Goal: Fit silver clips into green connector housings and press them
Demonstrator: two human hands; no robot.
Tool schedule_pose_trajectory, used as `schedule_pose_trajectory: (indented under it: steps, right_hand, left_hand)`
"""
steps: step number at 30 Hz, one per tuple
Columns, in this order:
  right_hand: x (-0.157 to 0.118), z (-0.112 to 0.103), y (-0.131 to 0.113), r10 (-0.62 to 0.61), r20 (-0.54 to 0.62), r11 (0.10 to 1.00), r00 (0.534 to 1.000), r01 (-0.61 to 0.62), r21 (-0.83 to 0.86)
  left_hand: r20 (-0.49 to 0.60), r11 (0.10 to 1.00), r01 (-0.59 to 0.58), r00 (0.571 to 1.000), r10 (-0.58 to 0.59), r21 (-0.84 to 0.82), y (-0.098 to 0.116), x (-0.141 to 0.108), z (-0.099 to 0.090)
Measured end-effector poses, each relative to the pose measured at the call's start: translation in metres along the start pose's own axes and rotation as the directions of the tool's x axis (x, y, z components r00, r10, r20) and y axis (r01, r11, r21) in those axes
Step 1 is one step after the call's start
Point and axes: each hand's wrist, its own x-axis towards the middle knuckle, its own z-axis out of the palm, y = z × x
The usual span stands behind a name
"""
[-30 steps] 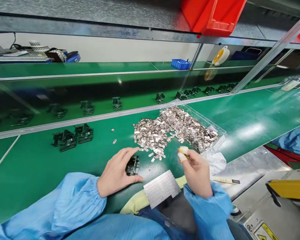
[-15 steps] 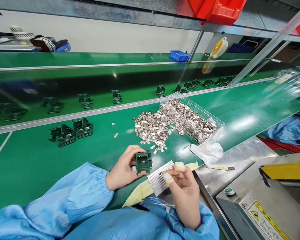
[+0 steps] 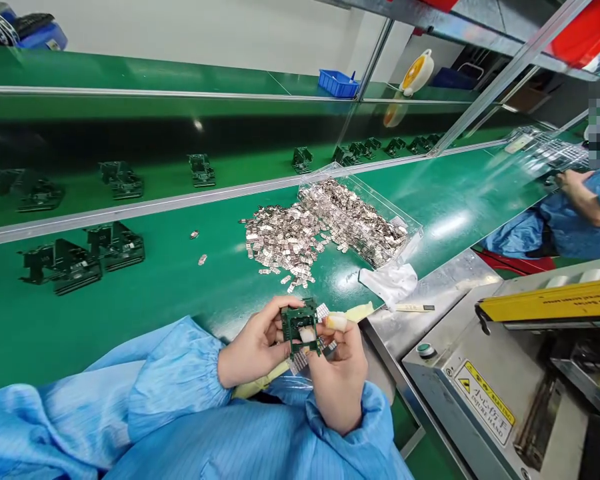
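Note:
My left hand [image 3: 255,347] grips the left side of a green circuit board assembly [image 3: 291,323], a boxy frame with an open middle. At its right side my right hand [image 3: 340,377] has closed, thumb low on the edge and a covered fingertip showing through the opening. White-and-yellow covers wrap some right fingertips. Whether a small part is pinched there is hidden. Beneath the assembly a white gridded sheet [image 3: 297,363] of small pieces partly shows, over a pale yellow cloth [image 3: 260,385]. Just beyond my hands lies a pile of small silvery metal pieces [image 3: 280,233].
A clear tray [image 3: 413,243] full of metal pieces adjoins the pile. Two board assemblies [image 3: 77,267] stand at left. A white cloth [image 3: 393,283] lies near a grey machine [image 3: 440,373] with a hand-injury warning label. Another person's arm [image 3: 587,200] is far right.
My right hand has moved left from the gridded sheet onto the circuit board assembly. The assembly now covers much of the sheet. The view has shifted right, bringing in another person.

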Motion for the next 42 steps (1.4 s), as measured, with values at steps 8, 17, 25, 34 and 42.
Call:
schedule_pose_trajectory:
  steps: [8,17,25,34,42]
  right_hand:
    - [-0.004,0.003,0.006,0.000,-0.021,0.999,1.000,-0.001,-0.035]
    - [0.003,0.000,-0.003,0.141,0.105,0.957,0.984,-0.163,0.242]
    - [0.004,0.002,-0.009,0.251,0.128,0.875,0.959,-0.282,0.393]
    - [-0.012,-0.003,-0.002,0.298,0.092,0.850,0.950,-0.308,0.427]
    - [-0.026,-0.047,0.037,0.252,-0.094,0.946,0.963,-0.224,0.233]
  left_hand:
    - [-0.006,0.964,-0.080,0.996,0.085,0.254,-0.002,-0.003,-0.003]
    - [-0.120,0.940,0.007,0.992,0.036,0.342,0.000,-0.007,0.003]
    - [-0.125,0.964,0.041,0.992,-0.008,0.263,0.002,-0.013,0.009]
    - [-0.103,0.959,0.058,0.994,-0.030,0.278,0.002,-0.021,0.019]
    - [-0.182,0.947,-0.065,0.975,0.127,0.314,-0.005,-0.002,0.024]
